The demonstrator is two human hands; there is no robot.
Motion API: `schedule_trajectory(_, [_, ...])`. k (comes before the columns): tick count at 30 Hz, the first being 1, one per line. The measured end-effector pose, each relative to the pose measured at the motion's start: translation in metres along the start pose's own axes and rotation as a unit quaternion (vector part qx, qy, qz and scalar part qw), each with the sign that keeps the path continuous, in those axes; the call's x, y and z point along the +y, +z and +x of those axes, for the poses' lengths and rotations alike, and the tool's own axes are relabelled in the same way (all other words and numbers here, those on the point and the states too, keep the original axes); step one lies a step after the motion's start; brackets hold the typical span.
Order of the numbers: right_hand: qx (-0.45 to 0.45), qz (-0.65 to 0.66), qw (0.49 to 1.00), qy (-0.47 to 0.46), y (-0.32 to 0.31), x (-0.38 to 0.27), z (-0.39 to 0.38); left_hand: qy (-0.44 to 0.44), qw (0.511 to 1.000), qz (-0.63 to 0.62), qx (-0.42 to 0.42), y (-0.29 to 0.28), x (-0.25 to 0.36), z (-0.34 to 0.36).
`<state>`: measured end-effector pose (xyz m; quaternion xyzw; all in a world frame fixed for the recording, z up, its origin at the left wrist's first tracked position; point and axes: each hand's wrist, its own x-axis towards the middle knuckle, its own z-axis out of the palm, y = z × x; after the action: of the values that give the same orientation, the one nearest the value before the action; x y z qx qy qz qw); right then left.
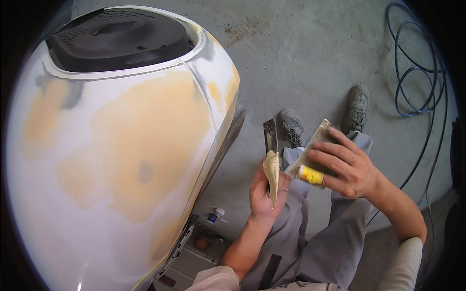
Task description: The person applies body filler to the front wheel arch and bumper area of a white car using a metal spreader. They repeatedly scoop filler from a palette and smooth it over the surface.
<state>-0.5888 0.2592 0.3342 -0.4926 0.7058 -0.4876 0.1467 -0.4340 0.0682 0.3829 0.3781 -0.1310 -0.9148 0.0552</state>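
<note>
My left hand (pixel 260 200) is closed around a putty knife (pixel 270 131) whose narrow dark end points away from me. A thick smear of cream-coloured filler (pixel 272 172) covers its nearer part. My right hand (pixel 357 172) grips a flat, thin-edged spreader plate (pixel 315 144), fingers laid across its face. A small yellow tube (pixel 310 175) with a whitish end is also held in the right hand, beside the plate's lower corner. The plate's near corner comes close to my left fingers; whether they touch, I cannot tell.
A white car body panel (pixel 77 213) with sanded tan filler patches (pixel 150 126) curves along my left. Past it sits a dark panel (pixel 124 39). A small white-and-blue container (pixel 216 215) stands low beside the car. Coiled blue hose (pixel 412 68) lies on the grey floor (pixel 310 53) at right.
</note>
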Motion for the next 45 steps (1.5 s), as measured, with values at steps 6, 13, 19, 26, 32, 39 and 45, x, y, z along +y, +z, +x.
schedule_trajectory(6, [0.099, 0.121, 0.943, 0.294, 0.001, 0.029, 0.014, 0.054, 0.947, 0.232, 0.214, -0.034, 0.010, -0.019])
schedule_trajectory(13, [0.183, 0.161, 0.927, 0.284, 0.017, 0.016, 0.064, 0.006, 0.951, 0.230, 0.207, -0.060, -0.006, -0.041])
schedule_trajectory(19, [0.260, 0.262, 0.872, 0.321, 0.069, -0.043, 0.095, -0.008, 0.958, 0.210, 0.193, -0.096, -0.021, -0.065])
schedule_trajectory(26, [0.357, 0.297, 0.807, 0.364, 0.134, -0.109, 0.140, -0.114, 0.833, 0.478, 0.254, -0.152, -0.014, -0.078])
schedule_trajectory(32, [0.375, 0.365, 0.827, 0.206, 0.098, -0.182, 0.140, -0.058, 0.919, 0.281, 0.272, -0.135, -0.026, -0.078])
schedule_trajectory(39, [0.240, 0.260, 0.883, 0.308, 0.024, -0.106, 0.042, 0.004, 0.872, 0.479, 0.102, -0.072, 0.002, -0.059])
schedule_trajectory(45, [0.124, 0.107, 0.912, 0.375, -0.014, -0.018, -0.039, 0.011, 0.819, 0.572, 0.046, 0.001, -0.021, -0.035])
